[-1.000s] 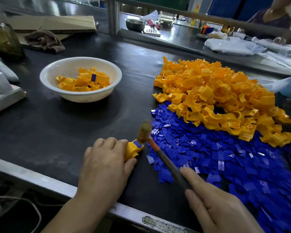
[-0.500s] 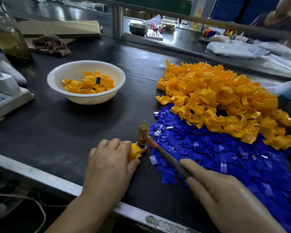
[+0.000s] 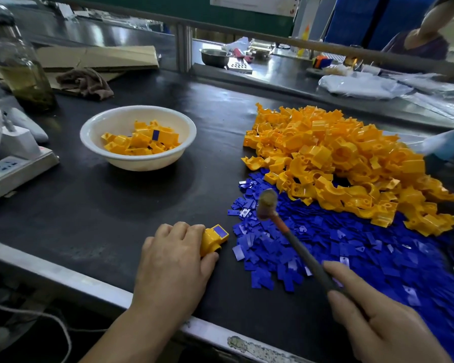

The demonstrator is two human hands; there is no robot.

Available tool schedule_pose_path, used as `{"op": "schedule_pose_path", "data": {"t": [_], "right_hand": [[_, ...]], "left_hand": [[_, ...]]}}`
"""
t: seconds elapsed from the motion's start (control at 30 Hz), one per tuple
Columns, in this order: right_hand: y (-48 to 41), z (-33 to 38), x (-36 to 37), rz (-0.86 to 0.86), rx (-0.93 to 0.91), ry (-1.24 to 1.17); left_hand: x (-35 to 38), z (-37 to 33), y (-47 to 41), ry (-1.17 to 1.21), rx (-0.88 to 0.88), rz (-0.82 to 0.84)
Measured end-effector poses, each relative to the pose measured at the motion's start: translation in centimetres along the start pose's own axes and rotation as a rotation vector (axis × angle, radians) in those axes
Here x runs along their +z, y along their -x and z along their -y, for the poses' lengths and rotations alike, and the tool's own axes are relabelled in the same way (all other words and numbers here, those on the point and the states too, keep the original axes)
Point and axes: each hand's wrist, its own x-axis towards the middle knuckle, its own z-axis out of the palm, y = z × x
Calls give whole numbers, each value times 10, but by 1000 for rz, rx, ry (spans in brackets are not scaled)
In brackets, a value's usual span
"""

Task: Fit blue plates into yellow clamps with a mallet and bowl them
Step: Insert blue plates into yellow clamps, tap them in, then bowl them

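So the left hand point(image 3: 173, 260) is resting on the near part of the black counter point(image 3: 89, 205), fingers curled over a yellow plastic clamp point(image 3: 211, 241) and pinning it down. A small blue rectangular plate point(image 3: 220, 231) is sitting in that clamp's top face, facing up. The right hand point(image 3: 383, 323) is gripping the dark handle of a small brown-headed mallet point(image 3: 298, 246), index finger stretching along the handle. The mallet's head is hanging just right of and beyond the clamp, not touching it, over the loose blue plates point(image 3: 351, 247) spreading across the right side of the counter. A big heap of yellow clamps point(image 3: 338, 163) is piling up behind those. Farther left, a round white bowl point(image 3: 95, 142) is holding fitted clamps, one showing its blue plate. A glass jar point(image 3: 19, 66) and a brown rag point(image 3: 85, 83) are sitting at the far left.
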Motion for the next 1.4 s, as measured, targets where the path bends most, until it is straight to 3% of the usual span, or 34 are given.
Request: {"op": "schedule_pose_path", "data": {"t": [0.13,0.2,0.37,0.47,0.6,0.73,0.83,0.97,1.03,1.1,1.23,1.4], "right_hand": [[9,-28,-10,-160,145,200],[9,-42,-15,-230,206,299],[-5,-61,-22,-176,260,400],[-5,-68,-19,-186,241,413],[-7,-83,-18,-183,183,461],[-15,-94,-21,-222,66,535],[-28,-96,-29,-347,32,534],[-72,-94,-43,-389,13,486],[-109,-92,-51,-317,101,487],[-148,-92,-56,-252,197,450],[-218,-88,-63,-235,234,388],[-258,-75,-45,12,249,432]], "left_hand": [[-2,1,-1,29,-61,70],[-6,2,-4,182,-150,99],[-28,12,-50,1155,-557,59],[-43,22,-108,1587,-733,-14],[-49,44,-152,1945,-727,-75],[-36,42,-130,1791,-663,-4],[-17,26,-89,1446,-639,95],[-1,6,-30,772,-214,268],[1,-5,-18,402,27,331],[3,-11,-19,163,144,368],[-2,-14,-24,53,238,391],[-2,-15,-26,82,258,336]]}}
